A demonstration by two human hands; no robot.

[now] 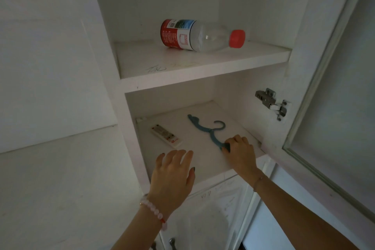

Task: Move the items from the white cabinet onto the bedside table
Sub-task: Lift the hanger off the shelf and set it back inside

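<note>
Two hands are up at the cabinet, lower ctr of frame. The right hand has its fingers curled round the near end of the hanger. The rest of it lies flat on the lower shelf, hook pointing right. The left hand is spread, fingers straight, holding nothing, at the shelf's front edge just below the remote; can't tell if it touches the shelf.

Risks: the hanger is gripped by one tip only, so it'll prob. pivot when lifted. The far arm could then sweep the remote, or the hook could catch the hinge or door at right on the way out. A knock to the cabinet could set the bottle rolling, since it lies on its side w/ nothing between it & the edge.

Contents: lower shelf = hanger + remote, apart. Upper shelf = bottle, clear, red cap to the right. None of the 3 is out yet; bedside table not in view.
</note>
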